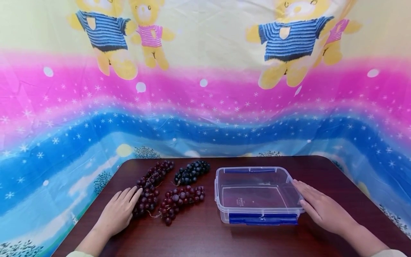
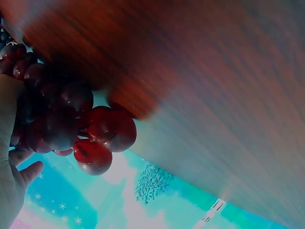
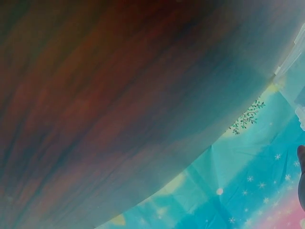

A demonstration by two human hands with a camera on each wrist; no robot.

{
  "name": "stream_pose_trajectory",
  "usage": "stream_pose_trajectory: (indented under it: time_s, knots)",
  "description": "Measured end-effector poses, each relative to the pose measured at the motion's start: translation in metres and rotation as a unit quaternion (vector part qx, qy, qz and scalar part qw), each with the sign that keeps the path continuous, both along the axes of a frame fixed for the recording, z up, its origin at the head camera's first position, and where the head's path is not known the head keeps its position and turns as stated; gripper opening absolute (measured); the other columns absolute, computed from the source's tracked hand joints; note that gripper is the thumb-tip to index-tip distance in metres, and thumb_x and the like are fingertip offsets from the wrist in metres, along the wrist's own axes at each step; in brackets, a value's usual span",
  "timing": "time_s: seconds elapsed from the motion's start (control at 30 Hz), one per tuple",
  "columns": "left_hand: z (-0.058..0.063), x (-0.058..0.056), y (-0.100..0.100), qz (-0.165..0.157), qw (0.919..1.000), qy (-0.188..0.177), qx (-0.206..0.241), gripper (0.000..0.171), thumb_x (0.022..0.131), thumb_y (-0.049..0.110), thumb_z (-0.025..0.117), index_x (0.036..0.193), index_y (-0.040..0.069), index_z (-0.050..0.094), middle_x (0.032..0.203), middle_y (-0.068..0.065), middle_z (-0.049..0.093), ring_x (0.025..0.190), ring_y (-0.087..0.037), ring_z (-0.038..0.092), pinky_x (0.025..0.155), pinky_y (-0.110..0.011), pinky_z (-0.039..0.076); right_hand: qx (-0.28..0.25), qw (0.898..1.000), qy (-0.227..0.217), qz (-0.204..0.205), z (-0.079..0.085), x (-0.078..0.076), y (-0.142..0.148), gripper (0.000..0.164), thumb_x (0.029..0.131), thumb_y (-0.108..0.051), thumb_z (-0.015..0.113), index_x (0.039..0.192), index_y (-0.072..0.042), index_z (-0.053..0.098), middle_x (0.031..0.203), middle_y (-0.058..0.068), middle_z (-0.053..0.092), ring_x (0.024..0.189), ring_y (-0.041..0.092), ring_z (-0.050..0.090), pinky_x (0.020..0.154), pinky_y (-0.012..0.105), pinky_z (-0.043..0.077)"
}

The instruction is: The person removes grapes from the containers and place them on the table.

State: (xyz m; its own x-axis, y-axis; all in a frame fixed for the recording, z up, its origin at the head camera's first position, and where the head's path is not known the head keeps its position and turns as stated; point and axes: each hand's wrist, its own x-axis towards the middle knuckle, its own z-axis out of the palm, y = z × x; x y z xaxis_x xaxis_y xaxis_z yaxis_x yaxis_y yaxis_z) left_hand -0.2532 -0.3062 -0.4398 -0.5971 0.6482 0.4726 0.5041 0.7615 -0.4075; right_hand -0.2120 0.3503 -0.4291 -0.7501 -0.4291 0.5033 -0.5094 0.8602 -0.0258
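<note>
In the head view my left hand (image 1: 118, 211) lies palm down at the left, its extended fingers touching the outer side of a long bunch of red grapes (image 1: 149, 197). The left wrist view shows part of that hand (image 2: 10, 191) beside the same grapes (image 2: 112, 129); the thumb's position is unclear. My right hand (image 1: 325, 211) rests against the right side of a clear plastic container (image 1: 263, 210) with blue clips, fingers straight along its wall. A sliver of the hand (image 3: 302, 179) and the container's edge (image 3: 298, 71) appear in the right wrist view.
A second bunch of red grapes (image 1: 183, 197) lies between the long bunch and the container. Behind it is a bunch of black grapes (image 1: 192, 172). Everything stands on a dark wooden table (image 1: 186, 235), with a printed cloth (image 1: 205, 107) hanging around it.
</note>
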Motion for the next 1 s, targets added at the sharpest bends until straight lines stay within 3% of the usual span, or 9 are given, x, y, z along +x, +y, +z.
stream_pose_trajectory:
  time_s: [0.4, 0.67, 1.0]
  knots:
    - [-0.0011, 0.0026, 0.0015, 0.022, 0.9994, -0.025, 0.003, 0.076, 0.067, 0.017, 0.069, 0.137, -0.003, 0.047, 0.13, -0.023, 0.055, 0.112, -0.039, 0.055, 0.09, -0.054, 0.044, 0.005, 1.0, -0.002, 0.0, 0.0011, -0.0007, 0.0003, 0.063, 0.094, -0.02, 0.064, 0.15, -0.011, 0.038, 0.146, 0.014, 0.045, 0.14, -0.002, 0.017, 0.106, 0.006, 0.002]
    - [0.0003, 0.0034, 0.0026, 0.012, 0.9993, -0.029, 0.021, 0.082, 0.065, 0.024, 0.071, 0.139, -0.002, 0.046, 0.13, -0.023, 0.055, 0.113, -0.039, 0.054, 0.091, -0.055, 0.043, 0.012, 1.0, 0.01, 0.013, 0.0014, -0.0015, 0.0015, 0.061, 0.094, -0.021, 0.063, 0.149, -0.008, 0.04, 0.15, 0.008, 0.041, 0.139, -0.008, 0.007, 0.108, 0.008, 0.002]
    - [0.0013, 0.0028, 0.0058, 0.008, 0.9988, -0.043, 0.019, 0.086, 0.067, 0.034, 0.074, 0.141, 0.0, 0.045, 0.132, -0.022, 0.053, 0.115, -0.038, 0.053, 0.092, -0.055, 0.042, 0.018, 1.0, 0.016, 0.014, 0.0035, -0.0019, 0.0032, 0.061, 0.094, -0.023, 0.064, 0.148, -0.008, 0.041, 0.148, 0.01, 0.043, 0.138, -0.009, 0.005, 0.108, 0.008, 0.002]
